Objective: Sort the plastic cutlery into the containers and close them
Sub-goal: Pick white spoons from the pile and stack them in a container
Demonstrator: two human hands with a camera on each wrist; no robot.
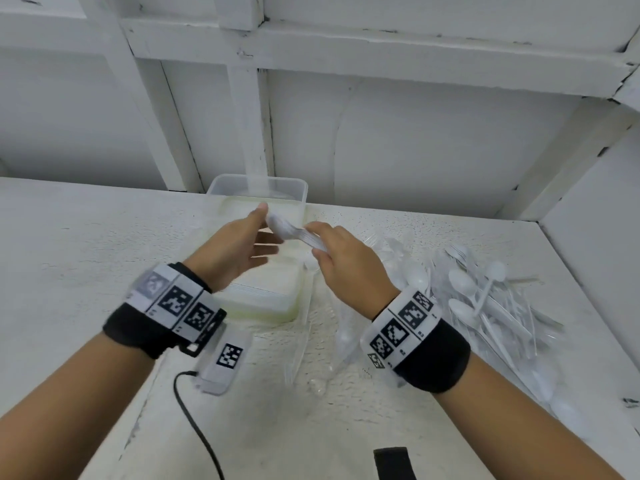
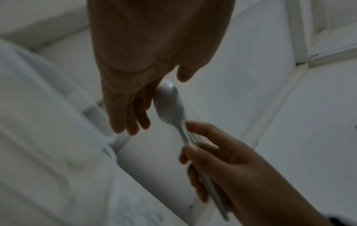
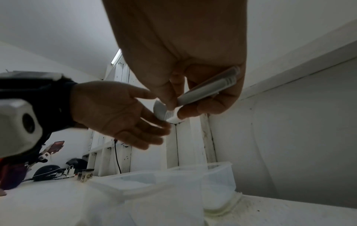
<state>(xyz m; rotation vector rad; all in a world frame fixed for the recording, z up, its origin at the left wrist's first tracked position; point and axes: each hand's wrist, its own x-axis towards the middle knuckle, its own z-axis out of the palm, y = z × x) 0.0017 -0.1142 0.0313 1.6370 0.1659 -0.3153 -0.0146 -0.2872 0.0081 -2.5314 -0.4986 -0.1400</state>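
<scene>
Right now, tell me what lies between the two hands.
Stacked white spoons: the right hand grips their handles, bowls reaching the open left hand. Head view shows it.

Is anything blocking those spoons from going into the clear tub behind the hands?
Only the open left hand, which sits beside the bowls of the spoons that the right hand holds in its grip. The clear container behind them is open-topped, with no lid on it.
</scene>
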